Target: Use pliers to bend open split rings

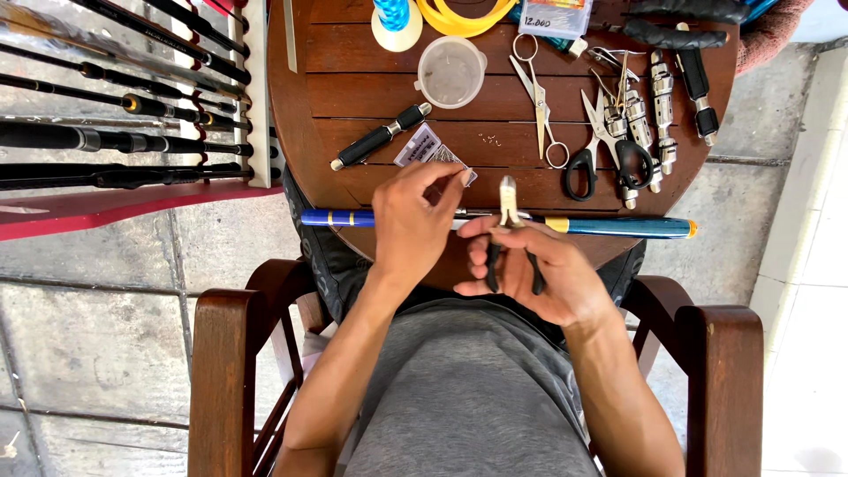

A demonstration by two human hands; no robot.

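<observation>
Hidden under the left hand [411, 225]: the middle stretch of the blue rod [618, 227] lying along the near edge of the worktop [353, 97], and whatever the fingertips pinch there, too small to tell. Covered by the right hand [539, 274]: most of the pliers' [510, 231] dark handles; jaw tips too small to tell whether open or closed. Partly masked by the left fingers: the small packet [426, 147]. Cut off by the top edge: blue spool [393, 18], yellow coil [464, 16], far edge of the worktop. Cut off at left: the racked rods [115, 115]. Cut off at bottom: chair arms [225, 380] and both forearms.
</observation>
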